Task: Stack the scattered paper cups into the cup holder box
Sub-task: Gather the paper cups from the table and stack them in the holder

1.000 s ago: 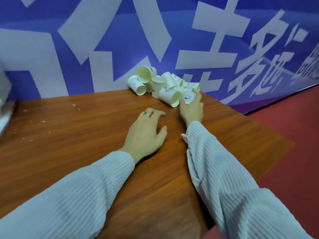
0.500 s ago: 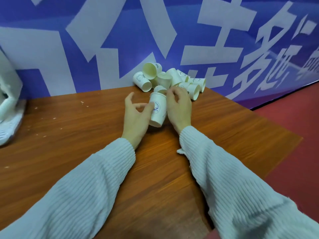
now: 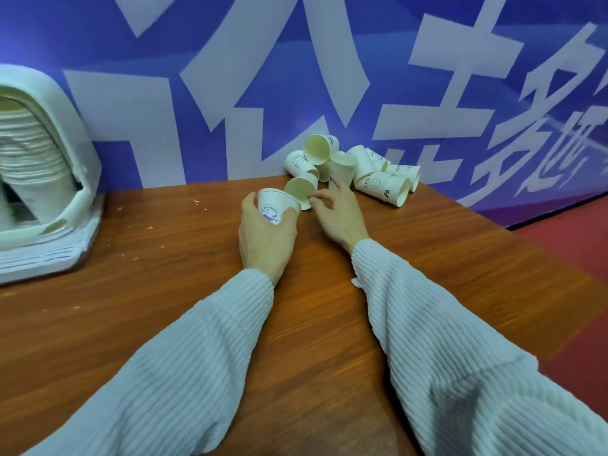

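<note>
My left hand [image 3: 265, 236] grips a white paper cup with a purple print [image 3: 275, 205], mouth up, just above the wooden table [image 3: 164, 291]. Beside it my right hand [image 3: 339, 212] pinches the rim of a second cup [image 3: 301, 188] that lies tilted with its mouth toward me. Behind them a heap of several white paper cups [image 3: 358, 169] lies against the blue banner. The pale green cup holder box [image 3: 49, 179] stands at the left edge with a curved stack of cups [image 3: 29, 149] inside it.
A blue banner with large white characters [image 3: 296, 77] forms the wall behind the table. The table's right edge runs diagonally, with red floor [image 3: 575, 238] beyond it. Small white crumbs [image 3: 138, 245] dot the wood near the box.
The purple-print cup has passed fully into my left hand. My right hand has let go of it and reached back to the heap, taking a second cup by its rim. The view has swung left.
</note>
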The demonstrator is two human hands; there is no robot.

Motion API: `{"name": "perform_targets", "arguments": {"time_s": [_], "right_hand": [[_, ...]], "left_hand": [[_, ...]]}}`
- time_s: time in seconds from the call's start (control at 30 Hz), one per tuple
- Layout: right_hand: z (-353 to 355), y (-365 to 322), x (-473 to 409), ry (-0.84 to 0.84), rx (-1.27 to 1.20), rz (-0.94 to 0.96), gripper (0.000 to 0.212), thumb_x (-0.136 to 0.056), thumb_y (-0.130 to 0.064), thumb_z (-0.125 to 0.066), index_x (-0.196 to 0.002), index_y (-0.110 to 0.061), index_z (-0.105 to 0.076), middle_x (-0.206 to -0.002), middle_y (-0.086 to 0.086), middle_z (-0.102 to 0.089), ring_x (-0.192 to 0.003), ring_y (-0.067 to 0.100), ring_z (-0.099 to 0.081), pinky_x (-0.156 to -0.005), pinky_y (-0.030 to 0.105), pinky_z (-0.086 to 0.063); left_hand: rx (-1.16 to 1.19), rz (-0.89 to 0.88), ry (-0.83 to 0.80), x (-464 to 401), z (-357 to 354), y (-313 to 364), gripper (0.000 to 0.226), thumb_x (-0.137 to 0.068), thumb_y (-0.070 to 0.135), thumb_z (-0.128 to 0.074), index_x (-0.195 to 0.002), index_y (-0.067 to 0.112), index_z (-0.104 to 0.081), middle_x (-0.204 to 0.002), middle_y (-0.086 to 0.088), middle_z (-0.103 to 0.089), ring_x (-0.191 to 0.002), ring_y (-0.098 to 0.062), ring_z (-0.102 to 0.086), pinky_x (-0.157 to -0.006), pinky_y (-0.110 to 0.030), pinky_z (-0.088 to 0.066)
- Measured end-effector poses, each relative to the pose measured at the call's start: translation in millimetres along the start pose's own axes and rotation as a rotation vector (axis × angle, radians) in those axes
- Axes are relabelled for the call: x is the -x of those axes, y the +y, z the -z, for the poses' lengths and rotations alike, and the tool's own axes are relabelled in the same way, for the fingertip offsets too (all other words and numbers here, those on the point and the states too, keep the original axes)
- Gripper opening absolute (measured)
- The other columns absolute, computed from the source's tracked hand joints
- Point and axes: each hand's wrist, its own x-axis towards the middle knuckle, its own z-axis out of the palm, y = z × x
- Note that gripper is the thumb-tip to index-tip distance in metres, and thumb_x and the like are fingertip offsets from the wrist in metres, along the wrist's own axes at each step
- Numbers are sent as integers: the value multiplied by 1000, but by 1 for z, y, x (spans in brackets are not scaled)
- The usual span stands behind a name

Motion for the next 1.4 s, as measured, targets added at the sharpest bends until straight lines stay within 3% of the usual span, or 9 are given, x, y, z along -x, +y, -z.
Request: {"name": "perform_targets", "arguments": {"time_s": [0.13, 0.33, 0.43, 0.57, 0.8, 0.97, 1.13, 1.3, 1.4], "right_hand": [[-4, -3, -4, -38, 214, 67, 48, -101, -30, -55, -148, -23, -53, -151, -3, -54, -133, 22, -54, -104, 38, -43], [-6, -38, 18, 146, 66, 76, 38, -101, -29, -55, -136, -19, -66, -130, -4, -68, -115, 14, -62, -98, 30, -46], [-15, -79, 28, 247, -177, 84, 27, -100, -24, -60, -123, -18, -74, -109, -9, -71, -94, -3, -63, -83, 15, -48], [-42, -156, 32, 211, -416, 157, 19, -97, -21, -63, -112, -20, -76, -98, -12, -72, -78, -10, -63, -66, 6, -45], [-108, -278, 43, 110, -463, 296, 21, -88, -18, -65, -109, -22, -69, -98, -15, -71, -94, 9, -66, -82, 29, -55], [-157, -312, 43, -60, -122, 376, 22, -90, -14, -61, -106, -19, -75, -104, -2, -74, -93, 16, -62, -79, 28, -45], [-191, -316, 48, -189, 146, 381, 23, -91, -15, -57, -103, -20, -76, -108, 3, -73, -104, 28, -66, -88, 39, -51], [-189, -313, 55, -92, 74, 420, 29, -96, -28, -56, -119, -23, -71, -115, 1, -66, -102, 23, -64, -86, 39, -52], [-180, -305, 60, -71, -18, 431, 29, -97, -31, -56, -121, -25, -69, -114, -6, -65, -96, 12, -62, -80, 33, -50]], "left_hand": [[24, -47, 36, -6, 30, 0, 70, -88, 39, -71, -148, 30, -37, -125, 5, -58, -104, -13, -61, -85, -37, -58], [10, -153, 71, -2, 73, 3, 76, -91, 37, -71, -154, 31, -28, -138, 2, -54, -116, -18, -60, -92, -38, -59], [10, -268, 158, 4, 103, 15, 78, -98, 26, -64, -160, 31, -17, -157, 6, -38, -129, -1, -43, -94, -6, -44], [8, -434, 316, 3, 163, 30, 72, -99, 23, -59, -160, 25, -22, -147, 18, -30, -122, 27, -28, -99, 5, -20], [4, -459, 607, -5, 273, 13, 61, -94, 21, -64, -147, 13, -34, -145, -5, -40, -131, -15, -43, -99, -2, -29], [14, -402, 650, -5, 318, 4, 57, -92, 22, -67, -140, 17, -38, -136, -3, -48, -121, -17, -51, -91, -6, -41], [-56, -388, 592, -15, 342, -2, 54, -88, 29, -74, -128, 32, -38, -127, 7, -51, -117, -16, -56, -99, -40, -53], [-135, -405, 507, -35, 353, 2, 58, -84, 33, -78, -130, 29, -43, -131, 4, -52, -119, -17, -56, -97, -41, -55], [-230, -444, 439, -50, 348, 14, 63, -85, 28, -78, -139, 23, -45, -132, -1, -50, -121, -15, -51, -101, -30, -47]]}}
